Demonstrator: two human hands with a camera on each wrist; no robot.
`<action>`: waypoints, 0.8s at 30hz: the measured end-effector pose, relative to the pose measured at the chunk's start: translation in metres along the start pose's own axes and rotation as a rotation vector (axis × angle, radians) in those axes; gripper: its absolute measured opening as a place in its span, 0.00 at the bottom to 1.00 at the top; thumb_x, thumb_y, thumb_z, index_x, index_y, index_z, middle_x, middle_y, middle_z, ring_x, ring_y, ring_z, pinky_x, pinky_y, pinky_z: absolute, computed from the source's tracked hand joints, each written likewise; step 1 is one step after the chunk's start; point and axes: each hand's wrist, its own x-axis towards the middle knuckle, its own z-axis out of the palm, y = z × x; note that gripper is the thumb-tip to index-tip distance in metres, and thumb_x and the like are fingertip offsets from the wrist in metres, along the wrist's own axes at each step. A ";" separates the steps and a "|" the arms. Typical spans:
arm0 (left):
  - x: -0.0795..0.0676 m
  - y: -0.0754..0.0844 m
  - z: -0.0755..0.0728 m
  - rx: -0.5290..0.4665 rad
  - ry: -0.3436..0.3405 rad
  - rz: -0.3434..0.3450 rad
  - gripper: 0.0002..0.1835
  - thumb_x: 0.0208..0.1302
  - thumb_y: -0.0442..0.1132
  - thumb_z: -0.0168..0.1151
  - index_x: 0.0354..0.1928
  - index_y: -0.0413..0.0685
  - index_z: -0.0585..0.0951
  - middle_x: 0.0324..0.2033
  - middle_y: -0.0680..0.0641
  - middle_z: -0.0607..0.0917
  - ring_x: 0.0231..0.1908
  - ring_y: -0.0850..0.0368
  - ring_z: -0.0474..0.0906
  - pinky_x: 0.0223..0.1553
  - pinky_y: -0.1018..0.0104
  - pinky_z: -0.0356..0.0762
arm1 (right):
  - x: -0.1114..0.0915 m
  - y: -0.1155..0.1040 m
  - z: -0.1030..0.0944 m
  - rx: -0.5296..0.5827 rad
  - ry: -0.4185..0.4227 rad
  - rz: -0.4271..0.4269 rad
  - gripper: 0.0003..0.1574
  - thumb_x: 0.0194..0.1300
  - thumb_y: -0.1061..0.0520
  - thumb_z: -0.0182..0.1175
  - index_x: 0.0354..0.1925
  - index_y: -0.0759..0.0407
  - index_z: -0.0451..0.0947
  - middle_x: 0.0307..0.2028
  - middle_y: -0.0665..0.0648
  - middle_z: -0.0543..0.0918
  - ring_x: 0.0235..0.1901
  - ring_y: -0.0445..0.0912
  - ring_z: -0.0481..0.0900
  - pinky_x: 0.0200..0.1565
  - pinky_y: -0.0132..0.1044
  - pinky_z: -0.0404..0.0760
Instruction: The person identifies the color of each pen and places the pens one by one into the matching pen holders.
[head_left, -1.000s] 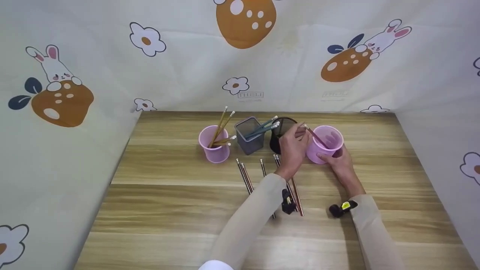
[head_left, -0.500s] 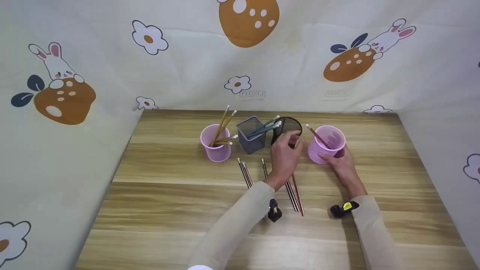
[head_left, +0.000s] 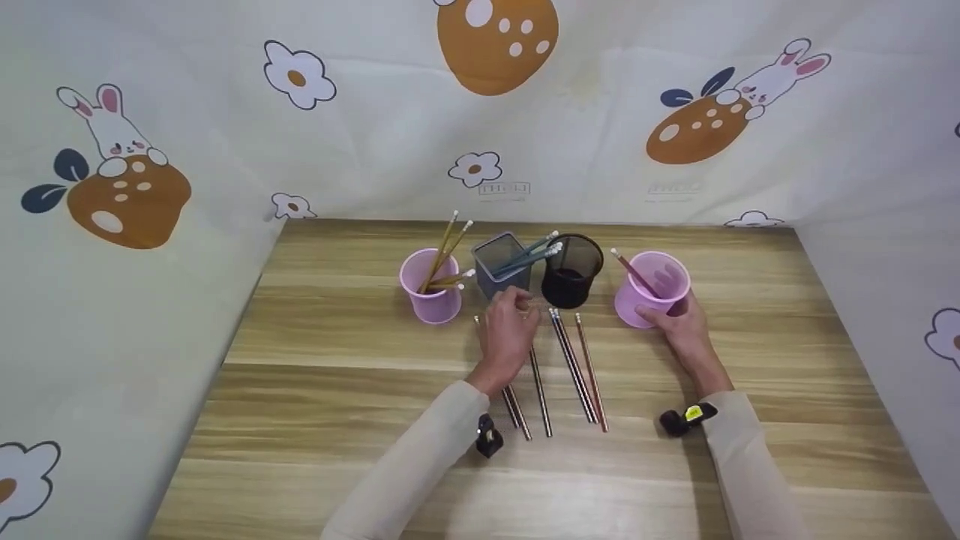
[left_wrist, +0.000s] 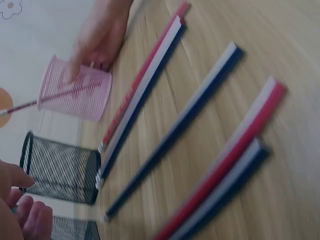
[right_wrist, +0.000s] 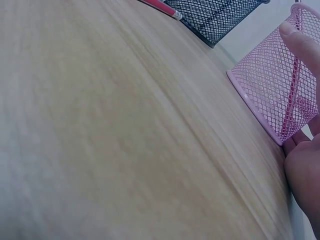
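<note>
My right hand (head_left: 686, 330) grips the right-hand pink mesh pencil cup (head_left: 630, 306), thumb across its front, and a single red pencil (head_left: 634, 271) leans inside it. With fingers loosely bent and nothing visible between them, my left hand (head_left: 507, 337) is over the upper ends of the left pair of pencils (head_left: 519, 416), hiding part of them. It also overlaps the front of the grey square mesh holder (head_left: 489, 279) in the head view. To its right on the table lie a dark striped pencil (head_left: 540, 390), another dark group (head_left: 576, 371) and a red pencil (head_left: 592, 375).
Between the grey holder, with blue-green pencils (head_left: 525, 259) in it, and the right pink cup stands a black round mesh cup (head_left: 568, 292). Another pink cup (head_left: 437, 307) at the left holds several yellow pencils (head_left: 439, 259). A patterned cloth (head_left: 375, 150) rises behind the wooden table (head_left: 315, 420).
My left hand has moved left from beside the right pink cup, past the black cup, to the left-hand pencils. My right hand stays on its cup.
</note>
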 end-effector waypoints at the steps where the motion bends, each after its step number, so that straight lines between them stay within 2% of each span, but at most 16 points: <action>1: 0.000 -0.005 -0.003 0.043 -0.010 -0.020 0.07 0.57 0.36 0.68 0.38 0.46 0.84 0.32 0.48 0.86 0.34 0.52 0.84 0.34 0.60 0.82 | 0.000 0.000 0.000 0.002 0.002 -0.002 0.59 0.57 0.65 0.71 0.78 0.53 0.51 0.74 0.60 0.65 0.73 0.50 0.62 0.72 0.26 0.62; 5: 0.000 -0.020 -0.016 0.167 -0.075 -0.087 0.09 0.56 0.41 0.71 0.36 0.46 0.82 0.32 0.44 0.88 0.34 0.46 0.85 0.32 0.51 0.81 | 0.000 0.001 0.000 -0.004 0.019 0.004 0.58 0.57 0.66 0.71 0.78 0.54 0.52 0.73 0.61 0.66 0.73 0.50 0.63 0.72 0.27 0.62; 6: 0.000 -0.024 -0.018 0.186 -0.092 -0.101 0.09 0.55 0.42 0.72 0.33 0.46 0.82 0.30 0.44 0.88 0.32 0.45 0.85 0.31 0.50 0.80 | 0.000 0.000 0.000 -0.007 0.023 0.005 0.58 0.57 0.66 0.72 0.78 0.54 0.52 0.73 0.61 0.66 0.73 0.50 0.63 0.72 0.26 0.62; 8: 0.000 -0.031 -0.022 0.215 -0.123 -0.122 0.12 0.54 0.42 0.73 0.23 0.47 0.79 0.23 0.45 0.84 0.26 0.47 0.81 0.25 0.53 0.76 | -0.003 -0.005 0.001 -0.011 0.025 0.012 0.58 0.56 0.66 0.71 0.78 0.55 0.52 0.73 0.62 0.66 0.73 0.51 0.63 0.71 0.25 0.63; 11: 0.000 -0.040 -0.026 0.242 -0.175 -0.151 0.24 0.54 0.43 0.72 0.10 0.53 0.68 0.13 0.52 0.72 0.19 0.54 0.70 0.19 0.60 0.64 | -0.009 -0.014 0.002 0.002 0.020 0.006 0.57 0.57 0.67 0.70 0.77 0.58 0.53 0.72 0.64 0.67 0.70 0.50 0.66 0.66 0.20 0.65; 13: 0.000 -0.044 -0.027 0.250 -0.206 -0.159 0.29 0.56 0.42 0.71 0.07 0.56 0.61 0.11 0.55 0.64 0.18 0.57 0.63 0.18 0.64 0.58 | -0.010 -0.015 0.003 0.024 0.010 0.011 0.56 0.58 0.69 0.69 0.77 0.59 0.52 0.72 0.64 0.66 0.69 0.50 0.66 0.64 0.18 0.66; 15: -0.001 -0.047 -0.027 0.255 -0.220 -0.162 0.30 0.57 0.42 0.71 0.06 0.56 0.61 0.10 0.57 0.62 0.18 0.58 0.62 0.18 0.65 0.57 | -0.007 -0.010 0.003 0.036 0.008 0.011 0.56 0.58 0.69 0.69 0.78 0.57 0.51 0.72 0.63 0.66 0.69 0.48 0.66 0.62 0.17 0.66; 18: -0.002 -0.052 -0.026 0.274 -0.224 -0.157 0.30 0.57 0.41 0.71 0.06 0.55 0.62 0.10 0.56 0.65 0.18 0.58 0.64 0.19 0.64 0.61 | -0.002 -0.001 0.001 0.029 0.006 0.025 0.58 0.59 0.68 0.69 0.78 0.55 0.50 0.73 0.62 0.65 0.71 0.50 0.63 0.67 0.21 0.65; 24: -0.001 -0.056 -0.024 0.259 -0.224 -0.170 0.27 0.57 0.42 0.70 0.07 0.54 0.65 0.12 0.53 0.69 0.19 0.57 0.67 0.20 0.62 0.67 | 0.000 0.002 0.000 0.003 0.006 0.012 0.59 0.58 0.65 0.71 0.79 0.53 0.50 0.74 0.62 0.64 0.74 0.52 0.62 0.77 0.40 0.59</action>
